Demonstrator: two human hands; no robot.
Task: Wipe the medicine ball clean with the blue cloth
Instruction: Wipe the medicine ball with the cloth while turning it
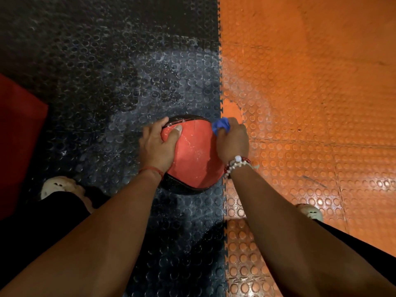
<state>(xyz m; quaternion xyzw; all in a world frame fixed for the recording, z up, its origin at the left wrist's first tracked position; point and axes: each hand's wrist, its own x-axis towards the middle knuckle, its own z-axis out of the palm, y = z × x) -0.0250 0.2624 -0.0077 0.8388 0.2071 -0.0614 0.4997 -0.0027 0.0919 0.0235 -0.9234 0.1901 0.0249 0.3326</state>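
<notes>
A red and black medicine ball rests on the studded floor at the seam between black and orange tiles. My left hand grips its left side, thumb lying across the red panel. My right hand is closed on a bunched blue cloth, pressing it against the ball's upper right edge. Only a small tuft of the cloth shows past my fingers. The ball's red panel carries faint whitish streaks.
Black studded tiles cover the left floor, orange ones the right. A red block sits at the left edge. My two light shoes stand on either side of the ball.
</notes>
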